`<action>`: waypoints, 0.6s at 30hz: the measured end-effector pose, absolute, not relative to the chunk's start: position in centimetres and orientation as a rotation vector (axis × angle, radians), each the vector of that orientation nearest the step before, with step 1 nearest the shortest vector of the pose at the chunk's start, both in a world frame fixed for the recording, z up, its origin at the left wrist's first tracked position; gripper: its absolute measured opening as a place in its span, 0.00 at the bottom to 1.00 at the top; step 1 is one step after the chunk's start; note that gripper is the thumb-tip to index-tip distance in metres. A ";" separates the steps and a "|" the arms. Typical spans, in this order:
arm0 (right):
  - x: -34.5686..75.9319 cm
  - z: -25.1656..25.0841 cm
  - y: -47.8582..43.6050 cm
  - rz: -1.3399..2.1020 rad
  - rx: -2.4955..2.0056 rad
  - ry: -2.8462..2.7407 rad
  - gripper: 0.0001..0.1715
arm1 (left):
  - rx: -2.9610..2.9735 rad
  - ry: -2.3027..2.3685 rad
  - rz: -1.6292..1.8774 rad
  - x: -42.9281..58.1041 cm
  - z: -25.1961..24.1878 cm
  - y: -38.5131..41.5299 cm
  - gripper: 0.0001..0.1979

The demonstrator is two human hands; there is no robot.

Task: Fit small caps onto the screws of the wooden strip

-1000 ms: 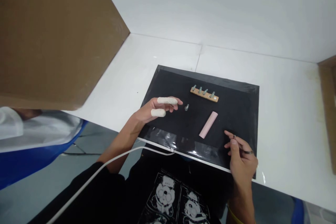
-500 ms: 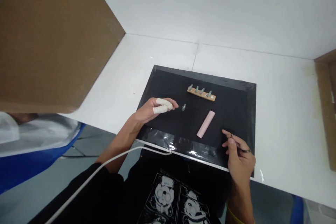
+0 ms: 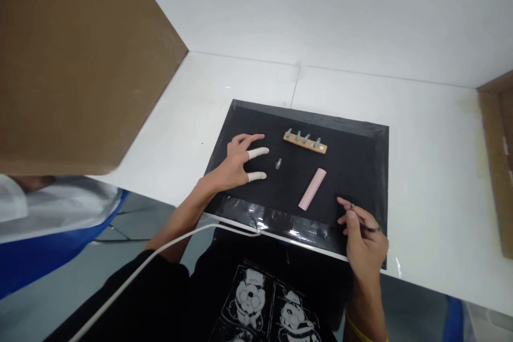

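Observation:
My left hand (image 3: 234, 165) is open above the black mat, white coverings on its thumb and index finger, which are spread apart. Just beyond those fingertips lies a small grey-green piece (image 3: 278, 163), untouched. My right hand (image 3: 364, 232) rests at the mat's right front, thumb and fingers pinched together. A tiny dark metallic thing shows at the pinch, too small to name. Farther back, a tan strip (image 3: 298, 141) carries several upright grey-green pieces (image 3: 306, 139) and a white dot near its right end. Between my hands lies a pink bar (image 3: 312, 189), slanted.
The black mat (image 3: 360, 160) lies on a white table (image 3: 425, 171). A brown board (image 3: 88, 64) stands at the left, and a brown box edge (image 3: 495, 171) is at the right. A white cable (image 3: 160, 248) crosses over my left forearm. Part of another person (image 3: 36, 184) shows at far left.
My left hand's fingers have spread from a closed pose, the thumb parting from the index finger. My right hand holds its pose. The pieces on the mat stay in place while the view shifts slightly.

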State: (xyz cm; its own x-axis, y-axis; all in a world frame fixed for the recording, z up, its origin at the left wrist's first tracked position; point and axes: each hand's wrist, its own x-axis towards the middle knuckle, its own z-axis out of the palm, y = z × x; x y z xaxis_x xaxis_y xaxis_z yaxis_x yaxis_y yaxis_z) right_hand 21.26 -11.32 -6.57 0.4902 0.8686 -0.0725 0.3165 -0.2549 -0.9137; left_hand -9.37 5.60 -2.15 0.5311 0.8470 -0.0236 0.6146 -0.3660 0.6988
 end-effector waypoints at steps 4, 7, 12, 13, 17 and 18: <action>21.2 -6.6 -11.4 0.742 -1.807 -0.997 0.20 | 2.282 1.234 0.373 -8.3 -3.3 5.6 0.17; 21.2 -6.7 -11.4 0.733 -1.802 -0.990 0.19 | 2.306 1.283 0.391 -7.6 -3.8 5.8 0.14; 21.2 -6.7 -11.4 0.744 -1.803 -0.977 0.19 | 2.338 1.234 0.372 -6.9 -3.6 6.2 0.15; 21.3 -6.7 -11.4 0.742 -1.805 -0.975 0.19 | 2.347 1.221 0.372 -6.8 -3.5 6.3 0.15; 21.2 -6.7 -11.4 0.740 -1.801 -0.961 0.19 | 2.337 1.201 0.381 -6.2 -3.4 6.1 0.12; 21.2 -6.7 -11.4 0.742 -1.798 -0.955 0.19 | 2.328 1.211 0.387 -6.1 -3.4 6.1 0.11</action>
State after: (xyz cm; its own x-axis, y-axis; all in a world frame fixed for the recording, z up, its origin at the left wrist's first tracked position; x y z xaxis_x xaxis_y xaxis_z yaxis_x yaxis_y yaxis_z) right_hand 21.19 -11.42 -6.67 0.5138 0.8543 -0.0789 0.2871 -0.2579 -0.9225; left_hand -6.06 6.08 -3.41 0.5674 0.8230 0.0262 0.6859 -0.4900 0.5379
